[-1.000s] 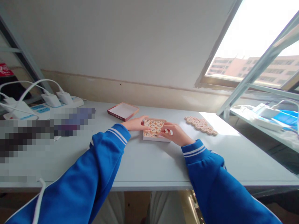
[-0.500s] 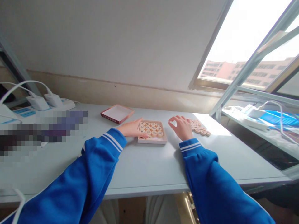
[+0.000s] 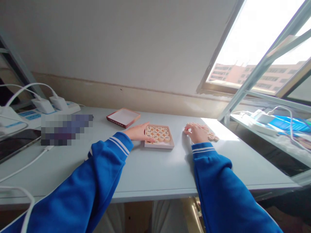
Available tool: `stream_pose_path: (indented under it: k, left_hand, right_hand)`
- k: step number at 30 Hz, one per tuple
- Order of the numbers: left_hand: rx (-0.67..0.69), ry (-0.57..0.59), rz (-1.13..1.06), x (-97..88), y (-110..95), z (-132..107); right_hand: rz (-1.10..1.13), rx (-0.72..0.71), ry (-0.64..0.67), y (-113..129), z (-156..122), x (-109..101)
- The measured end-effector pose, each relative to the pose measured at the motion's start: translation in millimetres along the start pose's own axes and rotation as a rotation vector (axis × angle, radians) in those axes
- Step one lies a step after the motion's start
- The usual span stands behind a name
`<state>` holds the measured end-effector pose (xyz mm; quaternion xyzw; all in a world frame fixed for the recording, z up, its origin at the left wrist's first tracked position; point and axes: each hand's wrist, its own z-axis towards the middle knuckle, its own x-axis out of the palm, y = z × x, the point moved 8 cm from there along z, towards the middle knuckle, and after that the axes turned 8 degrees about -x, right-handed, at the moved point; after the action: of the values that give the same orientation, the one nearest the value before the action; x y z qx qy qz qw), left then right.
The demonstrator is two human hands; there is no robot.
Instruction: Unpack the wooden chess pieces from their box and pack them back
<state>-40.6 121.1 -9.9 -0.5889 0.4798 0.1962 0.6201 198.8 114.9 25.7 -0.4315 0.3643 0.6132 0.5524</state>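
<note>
My left hand [image 3: 139, 132] is at the left side of a shallow open box [image 3: 159, 146], its thumb over the front corner and its fingers along the far left edge. In the box lie rows of round wooden Chinese chess pieces [image 3: 160, 133] marked with characters. Farther right, my right hand [image 3: 197, 132] is low over the table, thumb and fingertips pinched on what looks like a pale Chinese chess piece, mostly hidden by the fingers. Loose chess pieces [image 3: 213, 137] lie in a cluster beside and behind this hand, partly covered by it.
Behind the box, to the left, lies a red-sided box lid [image 3: 123, 117], pale inside up. A power strip [image 3: 70, 108] with white chargers and cables stands at the left, near a dark phone [image 3: 19, 142]. Metal posts and a side shelf [image 3: 279, 139] flank the table's right edge.
My right hand has moved slightly right to the loose pieces, and its thumb and fingers have closed from an open curve into a pinch. My left hand keeps its hold on the box.
</note>
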Motion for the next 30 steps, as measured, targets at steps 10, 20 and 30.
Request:
stream_pose_path:
  k: [10, 20, 30]
  left_hand:
    - [-0.056, -0.149, 0.050, -7.8, 5.4, 4.4]
    - [-0.033, -0.209, 0.102, -9.3, 6.0, 7.0]
    - [-0.046, -0.224, 0.120, -10.8, 4.3, 4.6]
  right_hand:
    - [0.816, -0.537, 0.149, 88.7, -15.4, -13.2]
    - [0.780, -0.616, 0.088, 95.3, -19.2, -15.3]
    - [0.572, -0.674, 0.112, 100.6, -23.0, -4.8]
